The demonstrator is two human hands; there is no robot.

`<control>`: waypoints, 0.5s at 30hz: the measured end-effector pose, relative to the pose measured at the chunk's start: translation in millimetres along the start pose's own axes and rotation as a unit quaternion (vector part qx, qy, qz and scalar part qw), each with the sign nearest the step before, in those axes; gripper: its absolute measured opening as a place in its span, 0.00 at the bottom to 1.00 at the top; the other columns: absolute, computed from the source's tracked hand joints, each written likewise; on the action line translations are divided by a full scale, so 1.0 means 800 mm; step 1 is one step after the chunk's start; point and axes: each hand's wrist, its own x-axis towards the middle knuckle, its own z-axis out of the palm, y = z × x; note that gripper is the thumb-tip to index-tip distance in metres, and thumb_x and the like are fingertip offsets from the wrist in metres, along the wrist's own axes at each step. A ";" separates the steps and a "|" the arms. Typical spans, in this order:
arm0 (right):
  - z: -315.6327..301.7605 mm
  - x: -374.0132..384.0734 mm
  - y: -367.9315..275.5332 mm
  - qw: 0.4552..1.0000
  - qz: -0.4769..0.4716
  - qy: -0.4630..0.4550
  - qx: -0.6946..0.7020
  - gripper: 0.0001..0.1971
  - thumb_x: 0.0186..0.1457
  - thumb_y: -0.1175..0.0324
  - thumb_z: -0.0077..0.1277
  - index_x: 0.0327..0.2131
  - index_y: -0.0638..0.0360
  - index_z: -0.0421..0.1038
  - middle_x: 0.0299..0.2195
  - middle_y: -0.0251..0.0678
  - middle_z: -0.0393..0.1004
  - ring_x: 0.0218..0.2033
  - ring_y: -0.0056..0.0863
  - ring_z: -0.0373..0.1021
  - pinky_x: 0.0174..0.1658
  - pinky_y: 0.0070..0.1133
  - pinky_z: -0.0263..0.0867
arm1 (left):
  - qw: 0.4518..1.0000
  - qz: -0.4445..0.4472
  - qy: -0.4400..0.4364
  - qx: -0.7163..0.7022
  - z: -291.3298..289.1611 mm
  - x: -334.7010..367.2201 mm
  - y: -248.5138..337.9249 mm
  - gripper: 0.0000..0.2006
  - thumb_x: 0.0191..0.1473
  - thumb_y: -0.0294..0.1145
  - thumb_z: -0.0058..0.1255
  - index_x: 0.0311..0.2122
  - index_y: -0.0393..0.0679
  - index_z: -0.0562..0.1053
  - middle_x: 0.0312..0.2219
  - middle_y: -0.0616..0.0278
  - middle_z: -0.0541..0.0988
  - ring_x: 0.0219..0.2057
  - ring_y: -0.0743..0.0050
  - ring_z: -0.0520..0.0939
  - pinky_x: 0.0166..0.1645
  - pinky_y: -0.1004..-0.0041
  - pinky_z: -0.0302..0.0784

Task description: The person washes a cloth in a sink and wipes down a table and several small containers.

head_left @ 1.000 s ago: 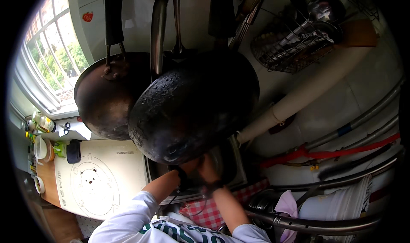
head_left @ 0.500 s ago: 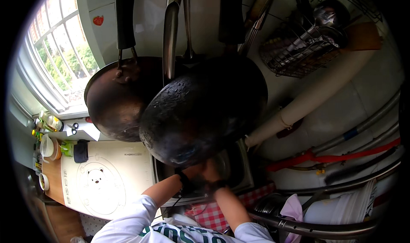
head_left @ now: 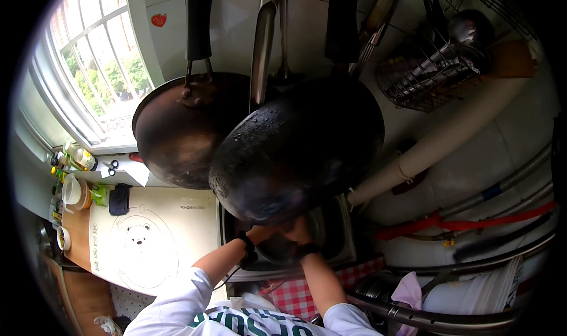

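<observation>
Both of my hands reach into a dark sink [head_left: 347, 241], beneath a blackened wok [head_left: 295, 153] that hangs on the wall. My left hand [head_left: 260, 234] and my right hand [head_left: 300, 232] are close to each other, with a dark band around each wrist. Shadow and the wok's lower edge hide most of the fingers, so what they touch cannot be made out. Around them in the sink, a round, dull basin-like shape [head_left: 319, 226] shows faintly.
A second pan [head_left: 177, 141] hangs at the left. A pale mat with a bear drawing [head_left: 192, 224] covers the counter, with a dark pouch [head_left: 119, 199] on it. A wire utensil basket [head_left: 413, 85], a white pipe [head_left: 437, 144] and red tubing [head_left: 496, 219] line the right wall.
The whole view has shifted, so the wall and pans appear farther right. My hands stay in the sink and look slightly farther apart.
</observation>
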 end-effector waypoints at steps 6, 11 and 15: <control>0.027 0.023 -0.024 0.997 -0.045 -0.068 0.013 0.24 0.40 0.75 0.54 0.45 0.60 0.64 0.47 0.44 0.64 0.49 0.37 0.62 0.50 0.28 0.59 | 0.993 0.000 0.088 0.078 -0.044 -0.023 0.029 0.17 0.50 0.32 0.50 0.46 0.42 0.70 0.44 0.55 0.73 0.46 0.57 0.71 0.51 0.66 0.65; 0.023 0.023 -0.058 0.987 0.006 -0.158 -0.021 0.26 0.41 0.78 0.52 0.48 0.59 0.61 0.47 0.41 0.64 0.49 0.35 0.62 0.49 0.28 0.60 | 0.993 0.019 0.110 0.027 -0.055 -0.031 0.039 0.12 0.52 0.29 0.48 0.42 0.39 0.70 0.38 0.56 0.76 0.39 0.65 0.75 0.44 0.70 0.69; 0.037 0.015 0.016 0.984 0.123 -0.117 0.046 0.29 0.41 0.80 0.52 0.50 0.59 0.59 0.47 0.43 0.65 0.49 0.38 0.62 0.47 0.29 0.62 | 0.923 -0.222 -0.009 -0.314 -0.038 -0.018 0.066 0.14 0.53 0.35 0.48 0.43 0.40 0.70 0.39 0.59 0.75 0.41 0.69 0.75 0.44 0.69 0.71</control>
